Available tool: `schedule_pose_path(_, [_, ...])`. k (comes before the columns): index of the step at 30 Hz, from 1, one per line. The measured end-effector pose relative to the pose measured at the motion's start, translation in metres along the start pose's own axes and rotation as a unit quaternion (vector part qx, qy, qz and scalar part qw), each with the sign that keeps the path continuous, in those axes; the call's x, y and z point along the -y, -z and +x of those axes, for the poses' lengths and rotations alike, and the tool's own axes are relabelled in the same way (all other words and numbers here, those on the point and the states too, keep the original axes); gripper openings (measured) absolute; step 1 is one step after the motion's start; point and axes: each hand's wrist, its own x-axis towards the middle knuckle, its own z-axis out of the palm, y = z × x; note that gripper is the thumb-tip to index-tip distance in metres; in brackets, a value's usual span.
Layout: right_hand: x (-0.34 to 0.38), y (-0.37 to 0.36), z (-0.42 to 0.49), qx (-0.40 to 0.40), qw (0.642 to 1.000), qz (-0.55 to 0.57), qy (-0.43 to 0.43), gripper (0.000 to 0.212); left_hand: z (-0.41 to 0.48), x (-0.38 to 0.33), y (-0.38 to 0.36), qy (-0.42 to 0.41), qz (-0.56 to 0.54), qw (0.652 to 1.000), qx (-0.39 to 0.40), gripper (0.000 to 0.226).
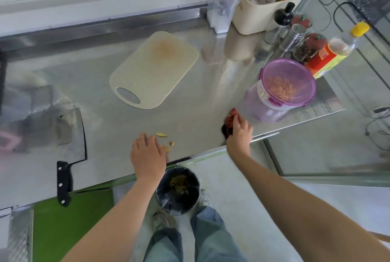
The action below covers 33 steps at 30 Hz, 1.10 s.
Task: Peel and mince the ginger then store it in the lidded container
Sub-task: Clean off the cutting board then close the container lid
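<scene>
A purple lidded container (pixel 283 86) stands on the steel counter at the right, lid on, with minced ginger visible through it. A few ginger peel scraps (pixel 162 135) lie near the counter's front edge. My left hand (pixel 147 156) rests flat on the counter beside the scraps, fingers relaxed. My right hand (pixel 239 132) holds a red and black peeler (pixel 231 117) at the front edge, just left of the container. The cream cutting board (pixel 154 69) lies bare in the middle, with an orange stain. A cleaver (pixel 69 141) lies at the left, its black handle over the edge.
A black bin (pixel 178 190) with peelings stands on the floor below the counter edge, between my hands. Bottles, shakers and a beige basket (pixel 259 8) crowd the back right. A sauce bottle (pixel 333 50) with a yellow cap stands behind the container.
</scene>
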Motion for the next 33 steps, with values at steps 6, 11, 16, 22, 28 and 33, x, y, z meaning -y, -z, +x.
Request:
schedule_pose_path(6, [0.060,-0.029,-0.045,0.097,0.982,0.060,0.147,0.065,0.000,0.000,0.004,0.013,-0.029,0.999,0.009,0.037])
schedule_pose_path(11, [0.049,0.008,-0.004,-0.005,0.979,0.192,0.066,0.072,-0.001,0.006,0.011,0.004,-0.026,0.999,0.029,0.039])
schedule_pose_path(16, [0.019,0.014,0.019,0.071,0.993,-0.069,0.057,0.070,-0.002,0.010,0.011,-0.003,-0.035,0.999,0.027,0.040])
schedule_pose_path(22, [0.036,-0.016,-0.014,0.095,0.959,0.038,0.263,0.050,0.003,0.003,0.010,-0.017,-0.047,0.998,-0.026,0.031])
schedule_pose_path(28, [0.000,0.040,0.032,-0.066,0.980,0.186,-0.010,0.051,0.022,-0.047,0.007,-0.165,-0.051,0.985,0.005,0.031])
schedule_pose_path(33, [-0.045,0.074,0.055,-0.117,0.967,0.197,-0.110,0.051,0.034,-0.100,-0.009,-0.214,0.022,0.973,0.085,0.043])
